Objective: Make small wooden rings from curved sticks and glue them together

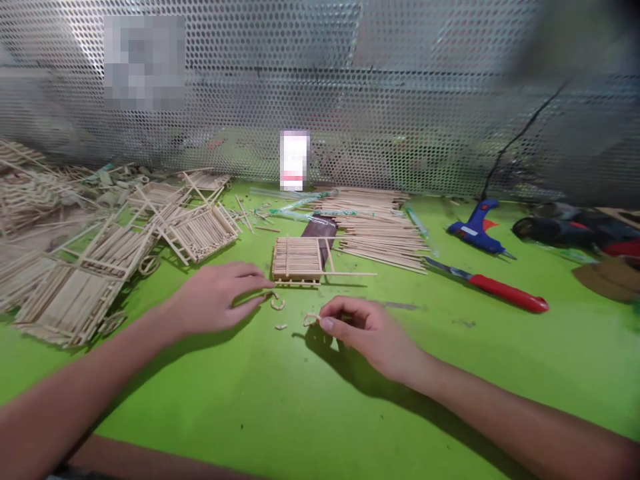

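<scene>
Between thumb and fingertips, my right hand [373, 330] pinches a small ring of pale wooden pieces [311, 320], held just above the green table. My left hand [220, 298] reaches in from the left with fingers stretched and thumb apart. Its fingertips are beside a curved wooden piece [278, 303]; whether they touch anything small is hard to tell. A short wooden bit [281, 327] lies between the hands. Just beyond them sits a small cart made of sticks [297, 259], its two long handles pointing right.
Several stick carts [75, 300] crowd the left side. Behind the cart lie a dark block [320, 230] and a bundle of thin sticks [380, 230]. To the right are a red-handled knife [510, 293] and a blue glue gun [475, 228]. A perforated metal screen [225, 100] closes the back.
</scene>
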`<action>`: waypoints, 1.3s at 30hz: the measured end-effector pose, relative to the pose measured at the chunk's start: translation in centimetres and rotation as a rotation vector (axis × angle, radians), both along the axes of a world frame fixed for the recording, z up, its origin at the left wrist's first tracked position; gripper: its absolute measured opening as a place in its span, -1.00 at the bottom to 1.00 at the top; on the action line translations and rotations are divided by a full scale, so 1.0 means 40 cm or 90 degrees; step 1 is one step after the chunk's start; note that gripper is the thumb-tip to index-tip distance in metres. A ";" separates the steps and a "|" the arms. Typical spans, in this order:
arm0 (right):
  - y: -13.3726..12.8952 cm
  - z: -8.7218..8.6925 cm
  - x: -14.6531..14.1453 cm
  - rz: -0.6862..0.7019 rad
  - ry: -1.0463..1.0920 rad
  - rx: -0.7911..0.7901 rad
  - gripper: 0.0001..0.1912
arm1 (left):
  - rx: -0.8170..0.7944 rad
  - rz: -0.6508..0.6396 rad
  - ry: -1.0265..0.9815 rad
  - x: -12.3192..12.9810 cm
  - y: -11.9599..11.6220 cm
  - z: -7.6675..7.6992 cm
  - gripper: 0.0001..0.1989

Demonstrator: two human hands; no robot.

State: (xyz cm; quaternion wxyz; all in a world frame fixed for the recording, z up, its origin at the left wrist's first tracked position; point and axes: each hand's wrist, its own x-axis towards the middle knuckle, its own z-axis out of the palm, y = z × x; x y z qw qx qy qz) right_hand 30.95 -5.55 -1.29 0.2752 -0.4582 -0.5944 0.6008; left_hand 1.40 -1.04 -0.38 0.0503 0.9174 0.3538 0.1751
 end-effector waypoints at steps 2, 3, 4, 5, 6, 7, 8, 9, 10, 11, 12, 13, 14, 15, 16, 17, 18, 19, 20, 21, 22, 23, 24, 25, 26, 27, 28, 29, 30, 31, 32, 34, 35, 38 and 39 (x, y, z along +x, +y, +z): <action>0.001 0.003 -0.001 0.006 0.007 0.003 -0.66 | -0.052 0.010 0.060 0.001 0.004 -0.008 -0.69; 0.001 0.005 -0.002 0.007 0.009 0.005 -0.67 | -0.077 0.014 0.079 0.003 0.003 -0.011 -0.66; 0.002 0.006 -0.003 0.007 0.010 0.006 -0.68 | -0.099 0.017 0.091 0.007 0.002 -0.012 -0.65; 0.002 0.006 -0.002 0.006 0.009 0.007 -0.68 | -0.117 0.021 0.099 0.010 0.000 -0.011 -0.64; 0.003 0.006 -0.002 0.005 0.007 0.007 -0.67 | -0.134 0.027 0.104 0.012 -0.001 -0.010 -0.63; 0.003 0.004 0.000 0.003 0.004 0.007 -0.66 | -0.148 0.036 0.107 0.014 -0.002 -0.009 -0.63; 0.004 0.002 0.002 0.002 -0.001 0.006 -0.65 | -0.162 0.046 0.109 0.014 -0.002 -0.007 -0.63; 0.004 -0.001 0.004 0.004 -0.007 0.004 -0.63 | -0.173 0.055 0.110 0.014 -0.002 -0.006 -0.64; 0.004 -0.004 0.006 0.006 -0.013 0.004 -0.62 | -0.181 0.063 0.109 0.014 -0.001 -0.005 -0.65; 0.005 -0.007 0.008 0.007 -0.017 0.006 -0.61 | -0.186 0.069 0.108 0.013 0.000 -0.004 -0.65; 0.005 -0.009 0.009 0.009 -0.017 0.009 -0.61 | -0.189 0.075 0.106 0.012 0.002 -0.003 -0.66; 0.006 -0.011 0.009 0.011 -0.015 0.013 -0.60 | -0.192 0.080 0.104 0.012 0.002 -0.001 -0.66; 0.006 -0.011 0.009 0.013 -0.011 0.016 -0.60 | -0.194 0.082 0.103 0.011 0.002 0.000 -0.65; 0.007 -0.011 0.008 0.015 -0.007 0.019 -0.60 | -0.197 0.082 0.105 0.012 0.002 0.001 -0.64; 0.007 -0.010 0.007 0.017 -0.004 0.021 -0.61 | -0.201 0.079 0.107 0.012 0.000 0.003 -0.63; 0.007 -0.009 0.007 0.018 -0.004 0.021 -0.61 | -0.203 0.074 0.109 0.013 -0.001 0.004 -0.62; 0.008 -0.009 0.006 0.019 -0.005 0.020 -0.61 | -0.205 0.067 0.113 0.015 -0.003 0.005 -0.61; 0.008 -0.009 0.005 0.018 -0.008 0.020 -0.61 | -0.204 0.060 0.116 0.016 -0.005 0.006 -0.60; 0.008 -0.009 0.005 0.018 -0.010 0.018 -0.61 | -0.203 0.054 0.118 0.018 -0.007 0.006 -0.60; 0.008 -0.009 0.005 0.018 -0.012 0.017 -0.61 | -0.202 0.049 0.120 0.020 -0.008 0.005 -0.59; 0.009 -0.010 0.005 0.018 -0.014 0.016 -0.60 | -0.203 0.047 0.122 0.022 -0.009 0.004 -0.59; 0.009 -0.011 0.005 0.018 -0.015 0.016 -0.59 | -0.205 0.046 0.124 0.024 -0.010 0.002 -0.58; 0.009 -0.011 0.005 0.018 -0.016 0.016 -0.58 | -0.207 0.045 0.124 0.025 -0.010 0.001 -0.57; 0.010 -0.011 0.005 0.018 -0.016 0.016 -0.57 | -0.208 0.042 0.122 0.026 -0.010 -0.001 -0.56; 0.010 -0.010 0.005 0.019 -0.015 0.018 -0.56 | -0.207 0.039 0.119 0.027 -0.009 -0.002 -0.56; 0.011 -0.010 0.005 0.019 -0.015 0.019 -0.55 | -0.203 0.034 0.113 0.027 -0.009 -0.003 -0.55; 0.011 -0.008 0.004 0.020 -0.014 0.021 -0.55 | -0.197 0.030 0.105 0.027 -0.008 -0.003 -0.56; 0.011 -0.007 0.004 0.021 -0.016 0.024 -0.55 | -0.189 0.026 0.098 0.026 -0.007 -0.003 -0.56; 0.011 -0.006 0.005 0.023 -0.021 0.027 -0.56 | -0.184 0.023 0.093 0.026 -0.006 -0.002 -0.57; 0.011 -0.006 0.005 0.026 -0.028 0.031 -0.57 | -0.180 0.021 0.094 0.026 -0.006 -0.001 -0.58; 0.010 -0.006 0.005 0.030 -0.035 0.034 -0.58 | -0.177 0.021 0.099 0.025 -0.005 0.001 -0.59; 0.007 -0.006 0.004 0.039 -0.048 0.041 -0.60 | -0.176 0.023 0.116 0.025 -0.005 0.003 -0.59; 0.004 -0.005 0.003 0.045 -0.055 0.046 -0.61 | -0.176 0.024 0.124 0.025 -0.005 0.004 -0.59; -0.007 0.002 -0.001 0.062 -0.094 0.081 -0.65 | -0.177 0.030 0.130 0.024 -0.005 0.004 -0.58; -0.011 0.006 -0.003 0.074 -0.121 0.106 -0.66 | -0.180 0.034 0.128 0.024 -0.005 0.004 -0.58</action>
